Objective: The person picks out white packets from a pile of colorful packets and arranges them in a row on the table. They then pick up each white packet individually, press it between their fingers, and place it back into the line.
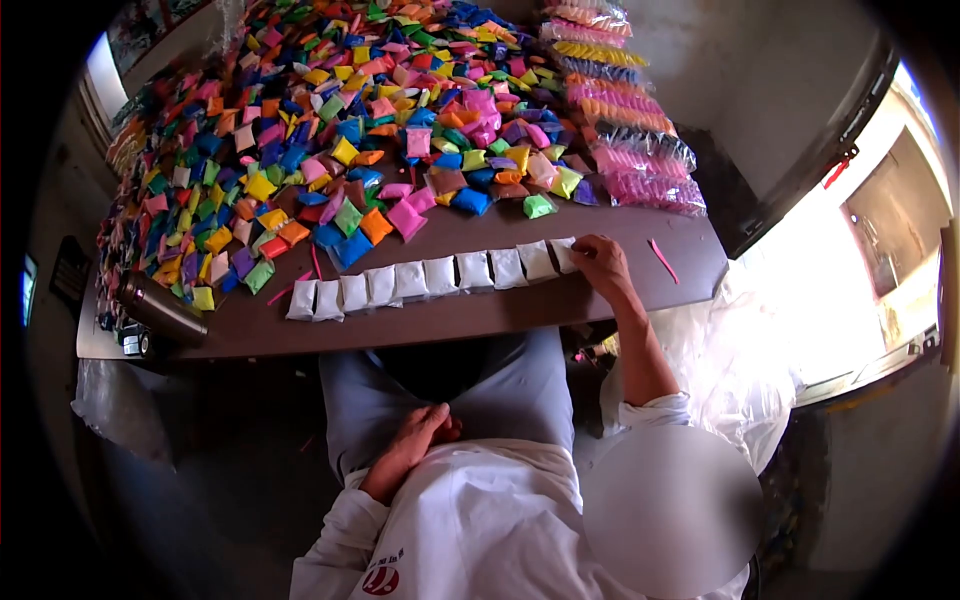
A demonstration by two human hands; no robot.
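Note:
A row of small white packets point(439, 277) lies along the front part of the brown table, side by side and slightly slanted. At the row's right end, my right hand point(603, 265) has its fingers closed on the last white packet point(564, 254), which still rests on the tabletop. My left hand point(418, 440) lies in my lap with its fingers curled, and nothing shows in it. Beyond the row spreads a large heap of small packets in many colours point(350, 150).
Long clear bags of pink, yellow and dark packets point(655, 190) are stacked at the back right of the table point(500, 312). A metal flask point(165, 305) lies at the left edge. Pink strips point(663, 261) lie on the tabletop. Clear plastic sheeting point(735, 350) hangs at right.

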